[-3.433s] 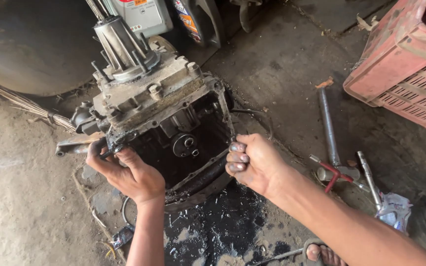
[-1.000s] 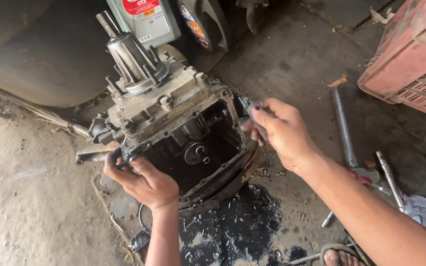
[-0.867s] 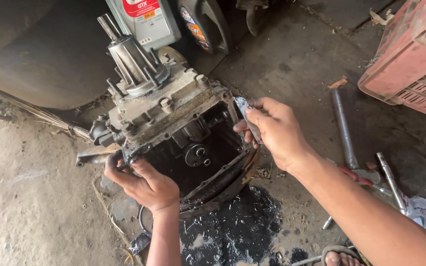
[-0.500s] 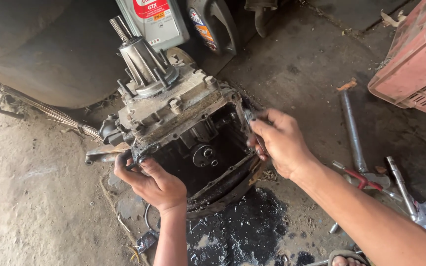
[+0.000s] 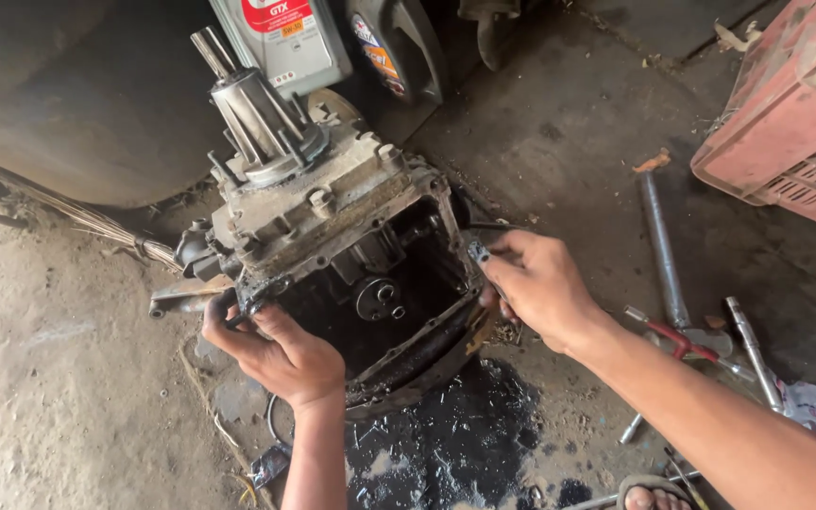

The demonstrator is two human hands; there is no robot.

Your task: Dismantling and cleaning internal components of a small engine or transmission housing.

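A greasy metal gearbox housing (image 5: 332, 217) stands on the dirt floor, its open side facing me with dark gears inside. A splined shaft (image 5: 214, 52) sticks up from its top. My left hand (image 5: 280, 354) grips the housing's lower left edge. My right hand (image 5: 540, 288) is at the right rim of the opening, fingers closed on a small thin metal tool (image 5: 479, 253) touching that rim.
A black oil patch (image 5: 446, 444) spreads below the housing. Two oil jugs (image 5: 285, 38) stand behind it. A red plastic crate (image 5: 786, 123) is at top right. A long metal bar (image 5: 663, 250), red-handled pliers (image 5: 682, 340) and a rag (image 5: 809, 406) lie on the right.
My right hand has come from the housing's lower right edge up to its right rim, now holding the small tool there. My left hand has kept its grip.
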